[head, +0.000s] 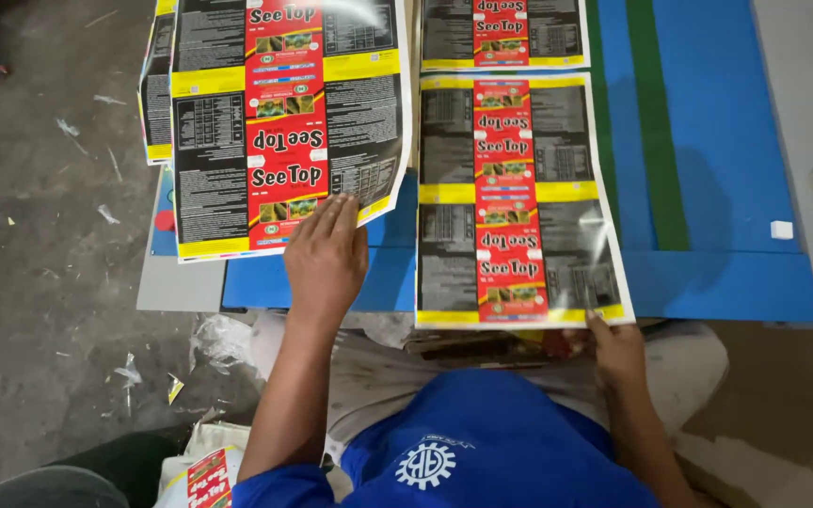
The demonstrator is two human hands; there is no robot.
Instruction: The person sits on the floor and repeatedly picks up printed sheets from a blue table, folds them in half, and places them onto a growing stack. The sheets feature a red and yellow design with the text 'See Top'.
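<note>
Printed label sheet, left (284, 122) — glossy, thin, likely light, floppy and slippery; overhangs the blue table's (726, 273) left edge. Left hand (325, 256) lies flat, fingers spread, pressing its near corner.

Printed label sheet, right (515, 202) — same stock, flat at the table's near edge. Right hand (616, 350) pinches its near right corner; best held by the margins.

Containers: none seen.

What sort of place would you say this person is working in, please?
Probably a print or packaging workshop. Glossy printed label sheets in red, yellow and black lie on a blue worktable; the left hand presses another sheet, the right hand grips one's corner, and paper scraps litter the concrete floor.
</note>
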